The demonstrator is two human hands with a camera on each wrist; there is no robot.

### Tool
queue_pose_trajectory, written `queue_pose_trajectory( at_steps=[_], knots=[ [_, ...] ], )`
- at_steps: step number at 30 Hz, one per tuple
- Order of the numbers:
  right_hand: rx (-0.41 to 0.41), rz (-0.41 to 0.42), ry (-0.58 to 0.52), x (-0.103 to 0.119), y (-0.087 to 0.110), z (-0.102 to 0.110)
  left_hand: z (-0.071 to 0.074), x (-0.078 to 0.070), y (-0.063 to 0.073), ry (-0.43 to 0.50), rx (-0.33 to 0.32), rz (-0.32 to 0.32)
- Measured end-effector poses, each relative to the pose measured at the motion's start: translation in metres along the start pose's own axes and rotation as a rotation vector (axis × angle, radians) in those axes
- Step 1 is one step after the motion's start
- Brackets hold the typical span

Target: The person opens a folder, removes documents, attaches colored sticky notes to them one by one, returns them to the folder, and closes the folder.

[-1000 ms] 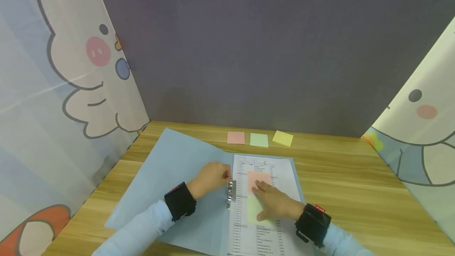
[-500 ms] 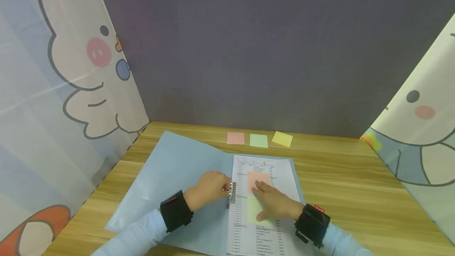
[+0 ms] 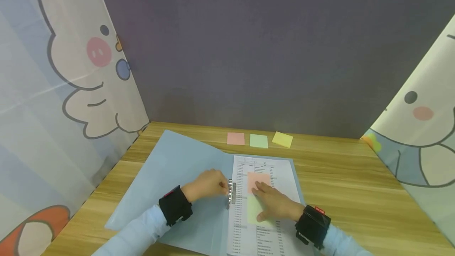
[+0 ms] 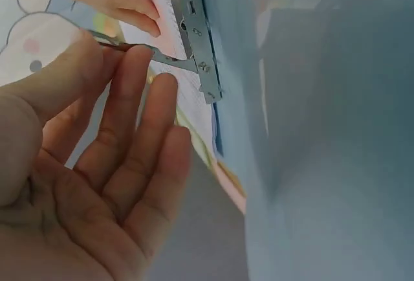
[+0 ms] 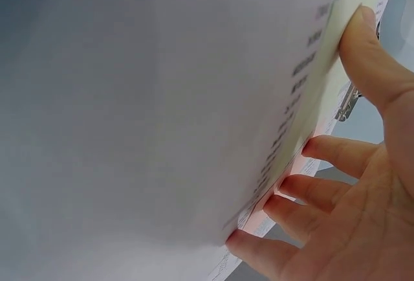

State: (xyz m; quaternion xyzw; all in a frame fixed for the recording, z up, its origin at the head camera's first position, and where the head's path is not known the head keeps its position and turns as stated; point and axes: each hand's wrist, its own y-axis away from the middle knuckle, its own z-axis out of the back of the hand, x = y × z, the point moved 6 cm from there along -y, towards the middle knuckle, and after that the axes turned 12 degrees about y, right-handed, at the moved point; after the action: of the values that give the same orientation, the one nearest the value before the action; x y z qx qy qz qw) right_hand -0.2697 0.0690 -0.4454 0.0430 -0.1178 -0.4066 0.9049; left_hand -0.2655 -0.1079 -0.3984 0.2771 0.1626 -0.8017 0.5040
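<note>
A light blue folder [image 3: 188,161] lies spread on the table, a stack of printed sheets [image 3: 284,169] on its right side. At its spine sits a metal clip [image 3: 230,194], whose clamp bar lies over the sheets' left edge. My left hand [image 3: 207,185] is beside the clip; in the left wrist view its thumb and index finger pinch the clip's thin lever [image 4: 169,62], other fingers loosely extended. My right hand [image 3: 275,201] rests with spread fingers on a pink sticky note [image 3: 254,177] and a pale green sticky note [image 3: 253,212], stuck on the top sheet.
Pink [image 3: 235,138], green [image 3: 258,141] and yellow sticky notes [image 3: 282,139] lie in a row behind the folder on the wooden table [image 3: 355,185]. A dark grey panel [image 3: 249,50] stands at the back, with cartoon-printed cloths [image 3: 64,102] at both sides.
My left hand has moved from the clip's upper end down and slightly left. The clamp bar now shows more plainly along the sheets' edge. My right hand has stayed in place.
</note>
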Motion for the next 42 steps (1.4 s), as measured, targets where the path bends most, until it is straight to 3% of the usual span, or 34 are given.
queue_pose_trajectory(
  at_steps=[5,10,15,22,29,33,42],
  knots=[
    [0.001,0.003,-0.006,0.001,0.0,0.0,-0.005,0.008,-0.007,0.056,0.034,0.089],
    [-0.011,0.01,-0.017,0.002,0.0,0.0,-0.01,0.012,-0.013,0.05,0.046,0.155],
    [-0.015,0.008,-0.006,0.001,0.0,0.0,-0.016,0.013,-0.017,0.006,0.07,0.154],
    [-0.014,0.017,-0.019,0.002,-0.001,-0.001,-0.026,0.014,-0.018,0.017,0.107,0.142],
    [-0.029,0.015,-0.022,0.002,0.0,0.003,-0.03,0.008,-0.018,-0.146,0.111,0.157],
    [-0.027,0.006,-0.03,0.001,-0.001,0.003,-0.031,0.005,-0.018,-0.192,0.096,0.154],
    [-0.015,0.01,-0.044,0.001,-0.001,0.002,-0.031,0.006,-0.016,-0.176,0.118,0.164]
  ],
)
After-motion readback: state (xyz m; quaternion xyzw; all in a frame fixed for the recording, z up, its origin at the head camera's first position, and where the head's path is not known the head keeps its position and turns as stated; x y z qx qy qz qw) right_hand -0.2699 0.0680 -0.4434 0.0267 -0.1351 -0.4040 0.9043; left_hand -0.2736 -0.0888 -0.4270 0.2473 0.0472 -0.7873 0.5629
